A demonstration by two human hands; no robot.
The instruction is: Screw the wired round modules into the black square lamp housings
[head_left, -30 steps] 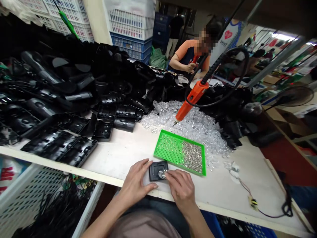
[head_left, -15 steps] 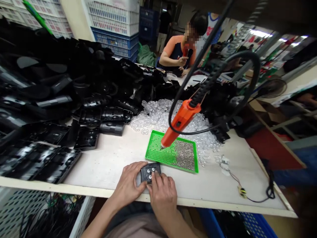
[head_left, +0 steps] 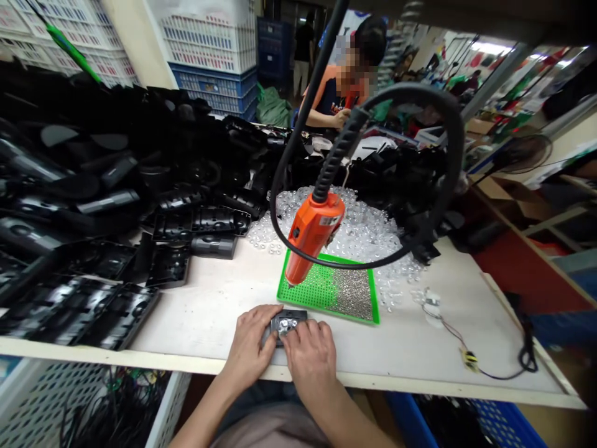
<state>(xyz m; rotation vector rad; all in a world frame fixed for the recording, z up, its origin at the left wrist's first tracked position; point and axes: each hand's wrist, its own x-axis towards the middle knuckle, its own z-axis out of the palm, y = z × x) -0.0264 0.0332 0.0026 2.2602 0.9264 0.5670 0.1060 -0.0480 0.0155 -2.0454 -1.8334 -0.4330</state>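
Black plastic, a small square block (head_left: 295, 315) lies near the workbench's (head_left: 205, 317) front edge with a clear lens-like piece (head_left: 286, 324) on it, the left hand's (head_left: 252, 342) thumb and forefinger spread along its left side. The right hand's (head_left: 310, 354) fingers bunch together at the piece, though whether they pinch it cannot be told. Slipping fingertips could skew the piece, and the orange driver (head_left: 312, 236), hanging over the green tray's (head_left: 374, 292) left end, could knock the hands if it swung.

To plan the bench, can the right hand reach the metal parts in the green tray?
Probably yes: the tray lies just beyond the right hand; the orange screwdriver hangs left of the metal parts, its cable showing only near their far edge.
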